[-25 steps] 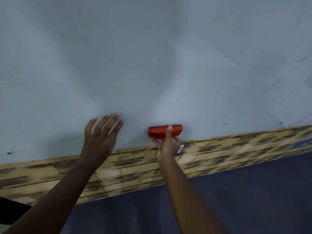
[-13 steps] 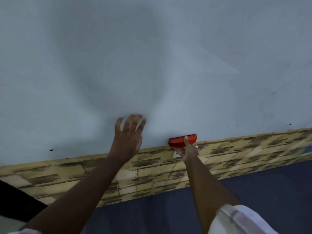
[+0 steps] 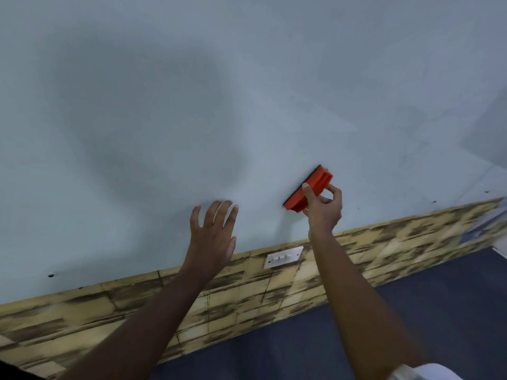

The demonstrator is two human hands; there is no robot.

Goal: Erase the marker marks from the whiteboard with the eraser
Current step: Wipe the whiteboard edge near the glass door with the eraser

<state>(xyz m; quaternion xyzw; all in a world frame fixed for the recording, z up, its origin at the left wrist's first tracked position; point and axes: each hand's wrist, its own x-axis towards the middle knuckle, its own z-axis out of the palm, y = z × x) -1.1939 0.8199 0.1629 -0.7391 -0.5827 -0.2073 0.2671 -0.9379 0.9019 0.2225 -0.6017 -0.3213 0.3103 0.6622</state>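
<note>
Fingers (image 3: 219,212) of the left hand (image 3: 212,237) lie spread and relaxed against the matte, pale whiteboard (image 3: 192,105), gripping nothing. Right of it, the right hand (image 3: 323,209) pinches the orange plastic eraser (image 3: 308,189), tilted, its dark felt edge on the board's lower part. Such a light pinch might let it twist or slip, smearing faint specks.

One eraser (image 3: 308,189), one whiteboard (image 3: 192,105), two hands, one wall switch (image 3: 283,256)
</note>
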